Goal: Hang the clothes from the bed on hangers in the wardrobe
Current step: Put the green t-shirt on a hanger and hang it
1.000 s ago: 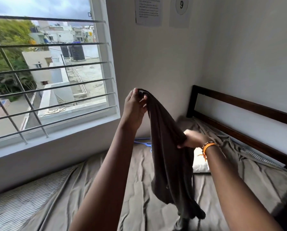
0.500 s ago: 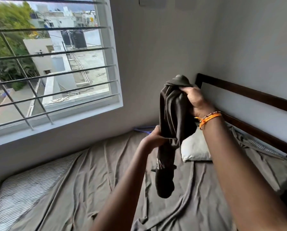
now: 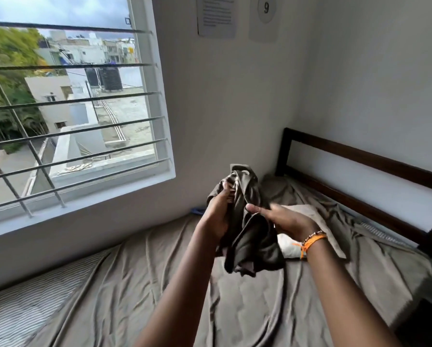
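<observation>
Above the bed's (image 3: 272, 309) far corner, your left hand (image 3: 218, 216) grips the bunched dark garment (image 3: 250, 234), while your right hand (image 3: 282, 219) lies open against it. The bundle hangs upright, long axis vertical. Open sheet spreads toward you; the headboard (image 3: 360, 171) bounds the right.

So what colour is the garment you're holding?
Dark olive-brown garment, plain; head view.
</observation>
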A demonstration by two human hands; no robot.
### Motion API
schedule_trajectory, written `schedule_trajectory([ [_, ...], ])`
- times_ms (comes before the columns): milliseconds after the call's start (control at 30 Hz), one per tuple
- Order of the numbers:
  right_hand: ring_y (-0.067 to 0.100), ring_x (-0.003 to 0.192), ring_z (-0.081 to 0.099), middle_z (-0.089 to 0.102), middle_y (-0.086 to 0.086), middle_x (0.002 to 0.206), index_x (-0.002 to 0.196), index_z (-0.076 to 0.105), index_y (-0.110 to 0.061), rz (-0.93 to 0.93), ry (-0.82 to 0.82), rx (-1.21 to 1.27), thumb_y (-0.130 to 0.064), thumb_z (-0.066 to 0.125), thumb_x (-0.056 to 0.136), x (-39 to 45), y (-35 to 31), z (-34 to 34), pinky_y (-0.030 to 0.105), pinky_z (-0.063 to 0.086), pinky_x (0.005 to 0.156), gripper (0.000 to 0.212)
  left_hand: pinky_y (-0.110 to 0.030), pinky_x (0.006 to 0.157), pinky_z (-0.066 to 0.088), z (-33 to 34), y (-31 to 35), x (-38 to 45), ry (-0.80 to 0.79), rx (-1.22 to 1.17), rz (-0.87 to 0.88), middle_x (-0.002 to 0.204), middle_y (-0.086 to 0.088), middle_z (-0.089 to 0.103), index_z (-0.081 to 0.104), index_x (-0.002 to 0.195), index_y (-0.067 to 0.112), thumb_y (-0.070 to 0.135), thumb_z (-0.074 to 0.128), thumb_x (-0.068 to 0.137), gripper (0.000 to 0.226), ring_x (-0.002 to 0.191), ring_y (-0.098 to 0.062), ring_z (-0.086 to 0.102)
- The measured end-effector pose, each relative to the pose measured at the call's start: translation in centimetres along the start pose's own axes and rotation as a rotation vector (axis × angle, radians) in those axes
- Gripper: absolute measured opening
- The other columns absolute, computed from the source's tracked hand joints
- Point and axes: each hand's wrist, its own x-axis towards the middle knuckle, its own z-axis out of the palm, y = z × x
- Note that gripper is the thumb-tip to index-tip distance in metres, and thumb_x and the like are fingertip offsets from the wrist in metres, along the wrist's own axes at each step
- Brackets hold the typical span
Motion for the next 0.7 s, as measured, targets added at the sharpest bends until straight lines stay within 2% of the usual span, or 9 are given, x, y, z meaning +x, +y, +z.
schedule_trajectory([
  [67,0.005,0.093,0.067,0.069,-0.002,0.107,0.115,0.058,-0.017,-0.133,-0.002,0.215,-0.018,0.061,0.088,-0.7,1.4,0.3,0.017,0.052,0.073,0.027,-0.035,0.082,0.056,0.8,0.7,-0.3,-0.042,0.008,0.006,0.131,-0.017,0.057,0.048,0.135,0.009,0.052,0.037,0.096,0.059,0.11,-0.026,0.06],
  [167,0.016,0.098,0.067,0.07,0.007,0.109,0.117,0.057,-0.009,-0.196,0.082,0.281,0.0,0.069,0.078,-0.3,2.3,-0.3,0.023,0.054,0.077,0.042,-0.04,0.091,0.052,1.4,1.2,-0.8,-0.125,0.044,0.073,0.121,-0.017,0.057,0.05,0.126,0.006,0.058,0.058,0.082,0.068,0.111,-0.027,0.057],
  [267,0.017,0.084,0.063,0.07,0.01,0.093,0.103,0.063,0.004,-0.208,0.29,0.122,-0.005,0.072,0.079,0.7,2.4,-1.3,0.031,0.051,0.073,0.027,-0.041,0.095,0.051,0.9,1.3,-1.3,-0.231,0.166,-0.004,0.116,-0.02,0.064,0.061,0.116,0.0,0.038,0.066,0.079,0.053,0.105,-0.03,0.063],
  [333,0.014,0.073,0.053,0.061,0.006,0.075,0.085,0.064,0.008,-0.232,0.439,0.044,-0.013,0.072,0.081,1.4,2.0,-1.7,0.031,0.041,0.066,0.022,-0.039,0.091,0.052,0.4,1.1,-1.4,-0.208,0.338,0.032,0.108,-0.02,0.068,0.065,0.107,0.003,0.027,0.067,0.084,0.033,0.098,-0.03,0.066],
  [367,0.012,0.069,0.049,0.056,0.003,0.069,0.078,0.063,0.006,-0.24,0.517,0.009,-0.016,0.07,0.083,1.7,1.6,-2.0,0.03,0.038,0.063,0.024,-0.039,0.087,0.052,0.2,1.1,-1.4,-0.187,0.419,0.05,0.102,-0.017,0.069,0.066,0.1,0.006,0.025,0.069,0.084,0.025,0.091,-0.028,0.067],
  [467,0.011,0.062,0.043,0.047,-0.002,0.062,0.064,0.054,-0.01,-0.219,0.648,-0.013,-0.024,0.061,0.09,2.3,-0.4,-1.6,0.029,0.033,0.056,0.031,-0.036,0.082,0.051,-0.2,0.9,-1.5,-0.276,0.672,-0.001,0.094,-0.012,0.069,0.067,0.098,0.01,0.029,0.078,0.071,0.035,0.085,-0.022,0.066],
  [567,0.013,0.072,0.051,0.055,0.001,0.077,0.086,0.056,-0.011,-0.207,0.517,0.271,-0.022,0.062,0.089,2.2,-1.8,-0.5,0.023,0.042,0.063,0.013,-0.026,0.07,0.055,-0.1,0.1,-2.2,-0.355,0.709,0.031,0.08,-0.003,0.071,0.065,0.091,0.009,0.003,0.076,0.072,0.023,0.072,-0.013,0.068],
  [633,0.014,0.084,0.056,0.059,0.002,0.091,0.107,0.055,-0.016,-0.206,0.328,0.34,-0.022,0.073,0.079,1.6,-1.8,-0.2,0.028,0.046,0.081,0.034,-0.021,0.062,0.054,-0.1,-0.1,-2.4,-0.249,0.748,0.132,0.07,0.003,0.071,0.065,0.085,0.011,-0.007,0.074,0.07,0.025,0.063,-0.008,0.066],
  [700,0.014,0.087,0.057,0.059,0.003,0.094,0.11,0.056,-0.019,-0.255,0.161,0.327,-0.012,0.078,0.072,1.2,-1.7,-0.3,0.03,0.047,0.083,0.045,-0.024,0.062,0.051,-0.8,0.7,-2.2,-0.08,0.869,0.203,0.066,0.002,0.069,0.069,0.079,0.013,0.008,0.08,0.063,0.019,0.063,-0.01,0.063],
])
